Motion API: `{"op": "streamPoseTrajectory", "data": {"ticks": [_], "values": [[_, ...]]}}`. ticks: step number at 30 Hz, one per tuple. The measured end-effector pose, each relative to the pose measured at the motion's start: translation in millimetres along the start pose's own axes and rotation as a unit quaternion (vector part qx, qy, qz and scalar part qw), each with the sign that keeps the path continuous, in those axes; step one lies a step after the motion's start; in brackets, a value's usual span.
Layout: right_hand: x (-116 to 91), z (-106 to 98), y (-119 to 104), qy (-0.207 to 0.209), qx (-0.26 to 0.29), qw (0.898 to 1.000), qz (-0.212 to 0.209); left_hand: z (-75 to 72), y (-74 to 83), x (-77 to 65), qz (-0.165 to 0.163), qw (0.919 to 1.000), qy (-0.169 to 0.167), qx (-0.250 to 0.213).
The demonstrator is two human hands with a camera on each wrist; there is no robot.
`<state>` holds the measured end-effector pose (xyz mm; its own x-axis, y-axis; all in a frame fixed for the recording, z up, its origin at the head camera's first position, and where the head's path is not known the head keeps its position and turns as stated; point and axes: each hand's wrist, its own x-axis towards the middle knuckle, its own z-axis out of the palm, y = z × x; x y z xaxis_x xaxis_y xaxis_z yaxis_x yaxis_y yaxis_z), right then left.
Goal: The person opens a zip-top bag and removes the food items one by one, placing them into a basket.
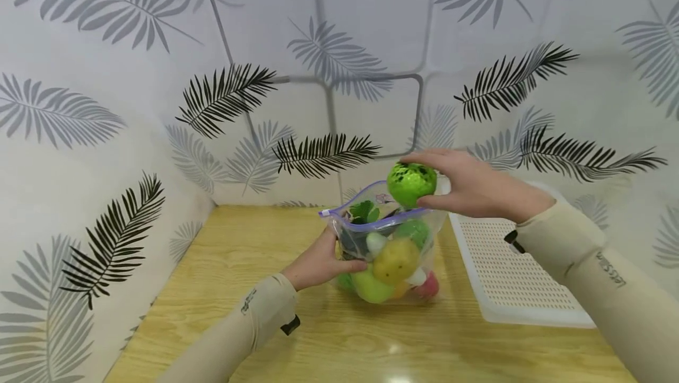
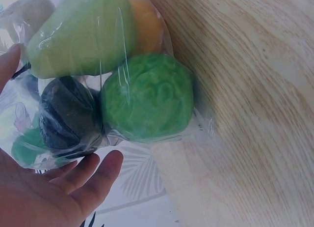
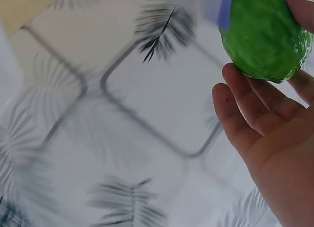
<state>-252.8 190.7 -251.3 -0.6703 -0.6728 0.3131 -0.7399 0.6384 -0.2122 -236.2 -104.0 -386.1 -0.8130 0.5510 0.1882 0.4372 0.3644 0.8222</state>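
In the head view a clear zip bag (image 1: 361, 227) with a purple slider seal stands on the table, its mouth open. My left hand (image 1: 318, 262) grips the bag's left side, thumb in front and fingers behind. Above the mouth, my right hand (image 1: 472, 185) holds a bumpy green fruit (image 1: 411, 184) between thumb and fingers; the right wrist view shows the fingertips on the fruit (image 3: 265, 35). Inside the bag are a yellow fruit (image 1: 395, 260) and a pinkish-red piece (image 1: 427, 286). The left wrist view shows a green pear (image 2: 83, 38), a wrinkled green ball-shaped fruit (image 2: 149, 97) and a dark fruit (image 2: 71, 116) through the plastic.
A white perforated tray (image 1: 480, 294) lies on the right of the wooden table (image 1: 254, 235), partly behind my right forearm. A leaf-patterned covering (image 1: 329, 106) rises behind the table and along its left side.
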Motion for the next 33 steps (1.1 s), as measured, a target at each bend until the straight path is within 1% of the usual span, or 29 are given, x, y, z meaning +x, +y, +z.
{"op": "streamPoseTrajectory", "data": {"ticks": [3,6,9,12,14,15,18,21,24,30,33], "values": [[-21.5,-12.2,20.6,0.022,-0.009,0.999,0.032,0.3,-1.3,0.5,0.003,1.0,0.003,-0.001],[-45.4,-18.8,43.1,0.029,-0.018,0.997,0.073,0.4,-1.0,1.4,0.002,1.0,0.003,-0.001],[-66.5,-16.4,63.7,0.003,-0.025,0.992,0.126,0.4,-1.5,1.4,-0.003,1.0,0.004,0.002],[-84.1,-4.4,84.6,-0.053,-0.045,0.984,0.165,0.5,-2.7,1.5,-0.01,0.9999,0.006,0.002],[-94.6,6.7,98.1,-0.1,-0.049,0.979,0.173,0.8,-3.2,1.5,-0.011,0.9999,0.008,0.0],[-99.4,12.5,104.5,-0.123,-0.042,0.976,0.176,1.0,-3.2,1.6,-0.011,0.9999,0.009,-0.001],[-112.6,28.4,119.8,-0.191,-0.008,0.963,0.189,2.3,-3.7,0.6,-0.015,0.9998,0.01,-0.001],[-121.0,41.0,130.1,-0.237,0.007,0.951,0.196,2.8,-4.0,-1.8,-0.017,0.9998,0.01,-0.001],[-125.7,48.7,135.2,-0.254,0.004,0.947,0.196,3.1,-4.1,-3.6,-0.017,0.9998,0.011,-0.002],[-133.9,56.2,137.8,-0.264,0.004,0.942,0.209,3.5,-3.8,-2.6,-0.011,0.9998,0.013,-0.01],[-137.1,58.5,138.8,-0.265,0.01,0.941,0.211,3.4,-3.0,-1.7,-0.01,0.9998,0.013,-0.008]]}}
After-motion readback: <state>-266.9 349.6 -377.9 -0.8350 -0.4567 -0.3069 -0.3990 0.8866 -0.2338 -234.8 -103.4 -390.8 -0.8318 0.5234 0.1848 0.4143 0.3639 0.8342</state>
